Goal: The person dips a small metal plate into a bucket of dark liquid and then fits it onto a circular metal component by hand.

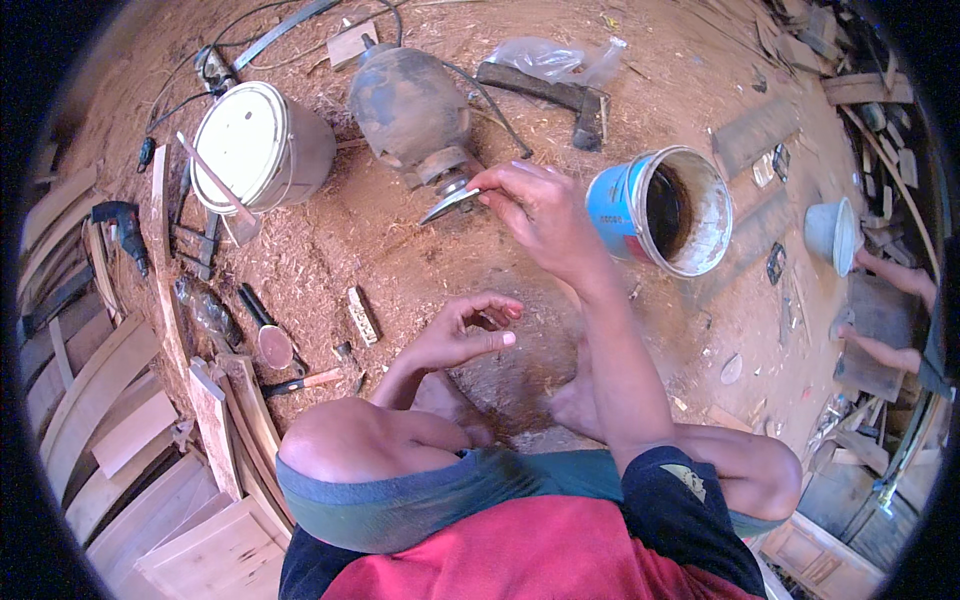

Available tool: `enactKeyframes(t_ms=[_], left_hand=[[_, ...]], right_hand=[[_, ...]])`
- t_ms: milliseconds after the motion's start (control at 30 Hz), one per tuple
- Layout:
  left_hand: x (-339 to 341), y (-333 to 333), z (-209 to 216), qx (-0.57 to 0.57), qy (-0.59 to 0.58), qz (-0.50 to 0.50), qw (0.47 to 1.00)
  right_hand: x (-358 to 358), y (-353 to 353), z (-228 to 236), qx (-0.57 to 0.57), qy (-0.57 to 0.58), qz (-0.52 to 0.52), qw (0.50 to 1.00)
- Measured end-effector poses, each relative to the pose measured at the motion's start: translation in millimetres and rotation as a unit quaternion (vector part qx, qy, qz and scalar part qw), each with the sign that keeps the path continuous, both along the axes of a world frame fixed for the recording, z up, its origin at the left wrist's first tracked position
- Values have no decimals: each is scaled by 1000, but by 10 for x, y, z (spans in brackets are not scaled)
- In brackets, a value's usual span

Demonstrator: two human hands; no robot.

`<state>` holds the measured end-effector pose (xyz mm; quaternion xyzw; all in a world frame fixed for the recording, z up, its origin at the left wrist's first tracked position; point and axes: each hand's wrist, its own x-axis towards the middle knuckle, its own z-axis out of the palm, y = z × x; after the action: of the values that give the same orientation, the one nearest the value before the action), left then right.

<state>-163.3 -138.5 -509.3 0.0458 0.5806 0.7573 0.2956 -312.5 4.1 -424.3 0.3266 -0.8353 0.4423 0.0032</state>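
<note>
Right-hand fingers (500, 185) pinched on the edge of a thin metal disc (447, 203), held against the lower end of a dark, dusty motor unit (410, 105) lying on the sawdust floor (400, 260). Disc tilted, touching the unit's shaft end; seated or loose, cannot tell. Judged stage: fitting or removal of the disc under way, not finished.

Right hand (540, 215) raised, wrist bent, forearm running up from the lower edge across the knee. Left-hand fingers (490, 320) curled loosely, thumb close to fingertips, gripping nothing visible. Left hand (455, 335) idle, well below the disc, near a bare foot.

Just right of the right hand: blue paint can (655, 210) on its side, dark inside. Left of the motor unit: white bucket (262, 145) with a stick across it. Hand tools and wooden boards (120, 400) at far left.
</note>
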Motion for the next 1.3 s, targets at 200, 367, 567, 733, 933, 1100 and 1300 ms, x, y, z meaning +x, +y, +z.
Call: enactKeyframes(t_ms=[200, 367, 567, 733, 933, 1100, 1300], left_hand=[[27, -60, -77, 34, -54, 56, 996], [-98, 204, -189, 46, -97, 195, 975], [-115, 283, -621, -10, -98, 375, 922], [-121, -47, -855, -81, -52, 466, 880], [-248, -206, -878, -127, -33, 472, 872], [-311, -187, -759, -173, -25, 488, 855], [-359, -196, -804, -131, -30, 491, 861]], right_hand=[[87, 148, 12, -75, -127, -63, 987], [192, 553, -485, -271, -330, -121, 896], [568, 285, -1526, -332, -515, -131, 779], [589, -69, -1795, -359, -549, -114, 746], [527, -208, -1894, -356, -495, -177, 772], [464, -226, -1894, -415, -492, -154, 750], [450, -223, -1881, -425, -513, -162, 728]])
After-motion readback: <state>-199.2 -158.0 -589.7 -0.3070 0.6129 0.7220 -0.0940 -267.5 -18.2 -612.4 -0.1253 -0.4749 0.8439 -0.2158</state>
